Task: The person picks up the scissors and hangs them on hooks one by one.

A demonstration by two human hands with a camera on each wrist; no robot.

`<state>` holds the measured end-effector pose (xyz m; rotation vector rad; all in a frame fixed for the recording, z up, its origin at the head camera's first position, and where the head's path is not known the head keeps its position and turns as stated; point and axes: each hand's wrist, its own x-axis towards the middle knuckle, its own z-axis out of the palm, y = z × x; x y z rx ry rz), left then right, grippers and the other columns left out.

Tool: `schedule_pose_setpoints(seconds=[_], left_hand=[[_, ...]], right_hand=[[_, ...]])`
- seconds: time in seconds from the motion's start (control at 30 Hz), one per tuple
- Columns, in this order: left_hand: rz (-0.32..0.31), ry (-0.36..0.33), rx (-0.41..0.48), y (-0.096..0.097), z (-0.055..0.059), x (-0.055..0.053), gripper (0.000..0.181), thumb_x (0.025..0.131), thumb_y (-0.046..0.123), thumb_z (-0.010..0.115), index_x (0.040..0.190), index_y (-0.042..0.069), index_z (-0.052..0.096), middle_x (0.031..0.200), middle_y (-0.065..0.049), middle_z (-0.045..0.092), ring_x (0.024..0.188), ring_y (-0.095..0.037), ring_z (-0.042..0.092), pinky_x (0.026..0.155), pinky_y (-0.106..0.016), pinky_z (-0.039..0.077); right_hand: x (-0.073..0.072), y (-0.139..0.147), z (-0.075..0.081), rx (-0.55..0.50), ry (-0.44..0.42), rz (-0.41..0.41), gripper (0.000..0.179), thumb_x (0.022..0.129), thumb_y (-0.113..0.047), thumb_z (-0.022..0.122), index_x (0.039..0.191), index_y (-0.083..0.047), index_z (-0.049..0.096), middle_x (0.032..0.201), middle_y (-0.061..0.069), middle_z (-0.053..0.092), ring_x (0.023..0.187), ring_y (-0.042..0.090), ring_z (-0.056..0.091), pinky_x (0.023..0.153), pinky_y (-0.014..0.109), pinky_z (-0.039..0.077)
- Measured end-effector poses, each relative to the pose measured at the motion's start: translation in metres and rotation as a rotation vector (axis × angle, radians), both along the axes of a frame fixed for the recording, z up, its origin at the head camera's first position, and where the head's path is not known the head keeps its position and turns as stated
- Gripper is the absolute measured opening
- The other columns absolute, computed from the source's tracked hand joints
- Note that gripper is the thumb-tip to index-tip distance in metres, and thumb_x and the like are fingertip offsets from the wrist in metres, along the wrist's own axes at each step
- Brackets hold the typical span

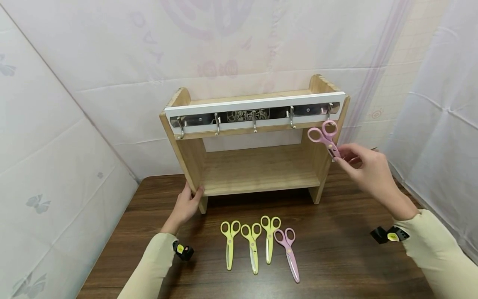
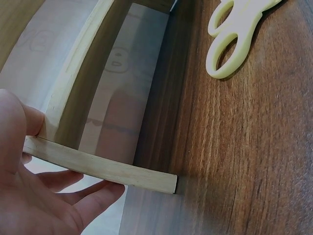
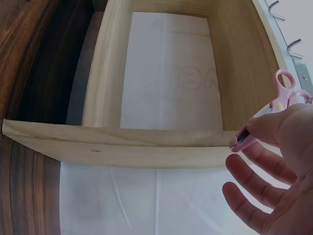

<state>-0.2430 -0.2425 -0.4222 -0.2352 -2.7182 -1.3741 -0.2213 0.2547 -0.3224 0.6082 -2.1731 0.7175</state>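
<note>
My right hand (image 1: 367,166) pinches a pair of pink scissors (image 1: 325,139) by the blade end, handle loops up. One loop overlaps the lower end of the rightmost hook (image 1: 330,110); I cannot tell whether it is around it. In the right wrist view, thumb and forefinger hold the scissors (image 3: 281,100) while the other fingers are spread. My left hand (image 1: 186,205) grips the lower left side of a wooden shelf (image 1: 257,168), thumb in front and fingers outside the panel (image 2: 102,166). A white-backed hook rail (image 1: 242,106) runs across the shelf's upper front.
On the dark wooden table (image 1: 336,257) in front of the shelf lie yellow scissors (image 1: 229,245), a second yellow pair (image 1: 252,249), a third (image 1: 269,238) and another pink pair (image 1: 289,253). White patterned cloth (image 1: 112,62) hangs behind and at both sides.
</note>
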Motion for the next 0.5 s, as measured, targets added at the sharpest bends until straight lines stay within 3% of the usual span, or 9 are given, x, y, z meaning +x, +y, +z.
schedule_pose_setpoints(seconds=[0.2,0.5], left_hand=[[-0.011,-0.014,0.008,0.001,0.001,0.001,0.062,0.112,0.032,0.042,0.164,0.011,0.015,0.147,-0.034,0.046,0.129,-0.048,0.054,0.095,-0.06,0.053],[-0.011,-0.011,0.009,0.001,0.0,0.001,0.062,0.112,0.033,0.042,0.164,0.011,0.016,0.147,-0.034,0.047,0.128,-0.048,0.055,0.093,-0.06,0.053]], right_hand=[[-0.001,-0.004,-0.01,-0.013,-0.024,0.004,0.024,0.082,0.004,0.083,0.103,-0.002,0.073,0.088,0.007,0.076,0.073,-0.009,0.06,0.067,0.007,0.049],[0.001,-0.013,-0.016,-0.047,-0.031,0.013,0.024,0.083,0.002,0.084,0.104,-0.003,0.075,0.087,0.007,0.076,0.07,0.01,0.067,0.067,0.007,0.049]])
